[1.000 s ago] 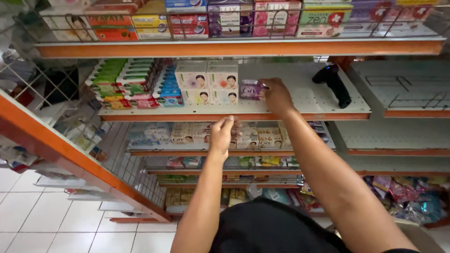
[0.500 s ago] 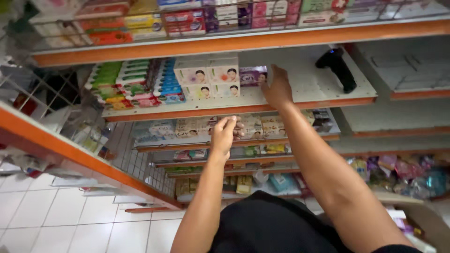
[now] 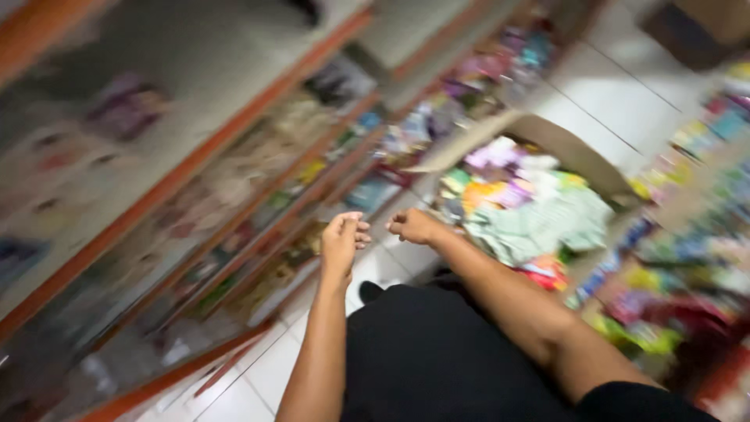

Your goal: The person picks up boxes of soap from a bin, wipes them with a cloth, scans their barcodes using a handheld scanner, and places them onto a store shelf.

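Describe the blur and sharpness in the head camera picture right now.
Head view: heavy motion blur smears the orange-edged shelves and the packets in the cardboard box into streaks; the left hand and right hand are the sharpest parts, though still soft; lighting is bright and even, without obvious glare.

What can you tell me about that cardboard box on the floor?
The box is brown cardboard, open at the top, with one flap folded outward. It sits on the white tiled floor beside the shelves, heaped with colourful soft packets, mostly pale green, yellow and purple. The picture is blurred, so finer detail is lost. Neither hand touches it.
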